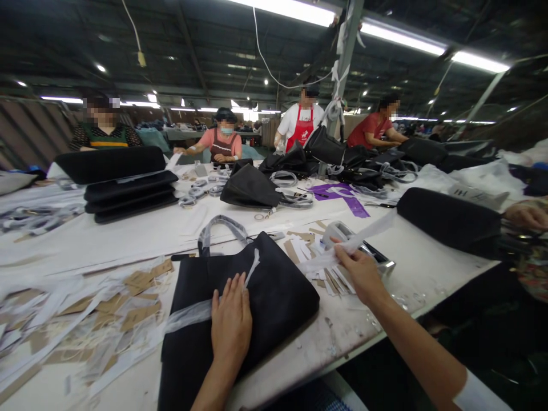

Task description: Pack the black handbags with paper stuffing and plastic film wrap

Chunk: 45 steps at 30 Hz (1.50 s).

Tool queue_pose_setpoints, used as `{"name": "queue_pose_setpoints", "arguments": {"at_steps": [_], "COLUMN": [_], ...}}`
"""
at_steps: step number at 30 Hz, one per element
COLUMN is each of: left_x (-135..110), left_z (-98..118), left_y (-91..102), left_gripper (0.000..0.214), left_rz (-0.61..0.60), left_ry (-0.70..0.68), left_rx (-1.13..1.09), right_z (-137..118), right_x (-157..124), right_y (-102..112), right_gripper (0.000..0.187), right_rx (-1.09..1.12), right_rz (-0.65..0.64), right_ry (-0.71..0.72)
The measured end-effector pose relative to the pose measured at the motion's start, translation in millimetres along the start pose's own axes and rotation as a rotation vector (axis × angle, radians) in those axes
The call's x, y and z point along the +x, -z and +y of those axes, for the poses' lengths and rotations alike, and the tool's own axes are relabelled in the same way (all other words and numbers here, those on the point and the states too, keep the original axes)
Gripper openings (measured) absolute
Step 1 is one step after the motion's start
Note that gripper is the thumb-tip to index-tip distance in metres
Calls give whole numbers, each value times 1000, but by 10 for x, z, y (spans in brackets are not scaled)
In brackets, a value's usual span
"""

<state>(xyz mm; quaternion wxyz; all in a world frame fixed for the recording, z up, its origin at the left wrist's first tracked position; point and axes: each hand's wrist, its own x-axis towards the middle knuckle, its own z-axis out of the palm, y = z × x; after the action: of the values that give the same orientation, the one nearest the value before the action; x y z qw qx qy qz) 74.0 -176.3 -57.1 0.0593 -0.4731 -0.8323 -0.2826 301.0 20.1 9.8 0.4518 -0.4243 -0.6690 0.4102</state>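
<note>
A black handbag point(274, 285) lies flat on the white table in front of me, its handle point(222, 225) wrapped in clear plastic and pointing away. My left hand point(231, 319) rests flat on the bag, fingers stretched out, over a whitish translucent strip point(188, 317) that crosses the bag's face. To the right of the bag, my right hand point(357, 268) pinches a translucent white strip point(321, 262) between thumb and fingers. That strip runs from the bag's right edge up past my hand. Below it stands a grey tape dispenser point(342, 233), partly hidden by the strip and hand.
Paper tags and white strips point(137, 291) litter the table's left side. Black bags are stacked point(132, 194) at the far left, with another black bag point(250, 185) mid-table and one point(447, 220) at right. A purple piece point(340, 194) lies beyond. Several people work across the table.
</note>
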Motion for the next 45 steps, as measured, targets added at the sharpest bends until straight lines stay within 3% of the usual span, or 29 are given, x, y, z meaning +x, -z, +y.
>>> {"name": "queue_pose_setpoints", "arguments": {"at_steps": [2,5,11,13,17,21,26,32,35,39,42,45], "left_x": [-1,-3,-8,-11,-30,-45,-19,5,-24,-78,-93,-99], "left_z": [-1,-3,-13,-20,-54,-106,-119,-76,-38,26,71,112], "left_y": [2,-2,-22,-29,-58,-123,-130,11,128,273,326,351], "left_gripper": [45,45,45,45,46,46,46,48,49,51,50,50], "left_rz": [0,5,8,7,29,59,49,38,125,223,316,405], "left_ry": [-5,-10,-12,-14,-28,-62,-16,159,236,300,320,275], "left_rx": [6,16,28,29,30,9,-108,-475,-770,-1049,-1124,-1152], "right_z": [-108,-305,-606,-660,-717,-722,-835,-1008,-938,-611,-333,-189], "right_x": [7,22,94,105,48,-34,-124,-368,-570,-805,-912,-991], "right_y": [-28,-25,317,474,716,726,345,-512,-1029,-1591,-1800,-1849], "right_gripper": [52,58,38,40,49,41,24,22,20,16,8,21], "right_rx": [95,88,-464,-535,-267,76,473,744,693,440,141,-1], "right_rz": [65,13,-81,-133,-272,-348,-216,-129,-218,-398,-415,-465], "right_ry": [-58,-51,92,42,-167,-220,-135,-113,-35,62,272,478]}}
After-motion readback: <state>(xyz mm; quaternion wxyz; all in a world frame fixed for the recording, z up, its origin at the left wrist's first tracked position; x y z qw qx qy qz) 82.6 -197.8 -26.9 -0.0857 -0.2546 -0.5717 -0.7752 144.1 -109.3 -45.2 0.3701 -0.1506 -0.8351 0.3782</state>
